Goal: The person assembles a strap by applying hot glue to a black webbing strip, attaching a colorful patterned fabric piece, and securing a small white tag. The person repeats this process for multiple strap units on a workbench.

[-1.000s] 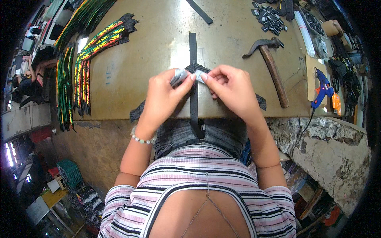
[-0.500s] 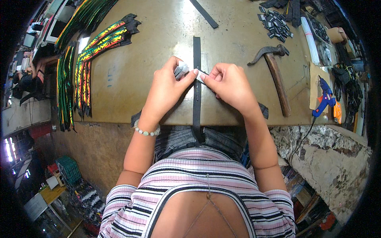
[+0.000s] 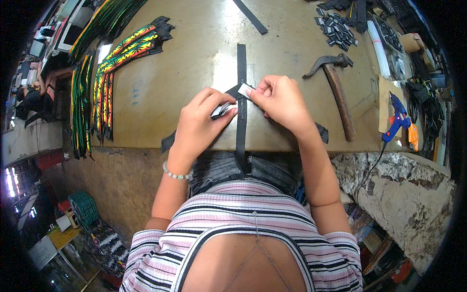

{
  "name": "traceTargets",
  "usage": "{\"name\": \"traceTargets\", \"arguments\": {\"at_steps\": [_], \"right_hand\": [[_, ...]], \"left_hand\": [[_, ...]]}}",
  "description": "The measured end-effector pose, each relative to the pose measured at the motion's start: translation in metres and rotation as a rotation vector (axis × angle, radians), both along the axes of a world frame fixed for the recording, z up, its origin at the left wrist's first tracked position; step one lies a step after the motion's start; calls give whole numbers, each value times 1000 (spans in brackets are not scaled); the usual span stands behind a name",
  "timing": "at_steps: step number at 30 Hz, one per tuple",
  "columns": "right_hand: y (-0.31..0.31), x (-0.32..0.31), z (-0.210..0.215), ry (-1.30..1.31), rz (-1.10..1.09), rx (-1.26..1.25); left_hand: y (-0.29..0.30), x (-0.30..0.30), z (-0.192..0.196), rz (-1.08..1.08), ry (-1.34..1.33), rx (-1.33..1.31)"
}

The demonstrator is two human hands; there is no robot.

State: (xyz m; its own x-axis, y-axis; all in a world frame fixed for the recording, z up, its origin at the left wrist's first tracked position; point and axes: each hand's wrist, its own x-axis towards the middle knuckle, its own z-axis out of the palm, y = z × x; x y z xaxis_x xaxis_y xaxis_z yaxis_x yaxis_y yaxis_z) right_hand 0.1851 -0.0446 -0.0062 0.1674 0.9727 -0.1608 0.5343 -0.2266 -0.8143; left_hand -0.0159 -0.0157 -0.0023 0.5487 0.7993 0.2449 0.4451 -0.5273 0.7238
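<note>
A narrow black strap (image 3: pixel 241 61) runs from the table over its near edge toward my lap. It meets a wider black mesh strap (image 3: pixel 233 92), whose ends lie under my forearms. My right hand (image 3: pixel 284 102) pinches a small white label (image 3: pixel 245 90) with thumb and fingers against the crossing of the straps. Just left of the narrow strap, my left hand (image 3: pixel 198 114) is closed on a small bunch of white-and-black labels (image 3: pixel 221 110). Its thumb tip comes close to the strap's edge. The fingers' undersides are hidden.
A hammer (image 3: pixel 338 100) lies to the right, beyond it a blue glue gun (image 3: pixel 398 119) with a cord. A pile of small black tags (image 3: pixel 336 31) sits far right. Patterned straps (image 3: pixel 129 51) lie left, a black strip (image 3: pixel 252 17) at the back. Another person (image 3: pixel 39 100) is at far left.
My left hand has drawn away from the crossing, toward me, with the bunch of labels. The white label under my right thumb now shows more; my right hand has hardly moved.
</note>
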Motion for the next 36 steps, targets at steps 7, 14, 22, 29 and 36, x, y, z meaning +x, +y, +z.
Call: {"name": "traceTargets", "arguments": {"at_steps": [7,14,22,29,36], "right_hand": [[-1,1,2,6,-26,-33],[-1,-1,0,-45,-13,27],[-18,-6,27,-170,96,159],[23,2,8,158,199,362],[43,5,-2,306,134,135]], "left_hand": [[11,10,-8,23,-68,44],[17,19,-5,176,-44,-173],[19,22,-3,206,4,-231],[14,21,-14,203,32,39],[7,21,-15,219,90,57]]}}
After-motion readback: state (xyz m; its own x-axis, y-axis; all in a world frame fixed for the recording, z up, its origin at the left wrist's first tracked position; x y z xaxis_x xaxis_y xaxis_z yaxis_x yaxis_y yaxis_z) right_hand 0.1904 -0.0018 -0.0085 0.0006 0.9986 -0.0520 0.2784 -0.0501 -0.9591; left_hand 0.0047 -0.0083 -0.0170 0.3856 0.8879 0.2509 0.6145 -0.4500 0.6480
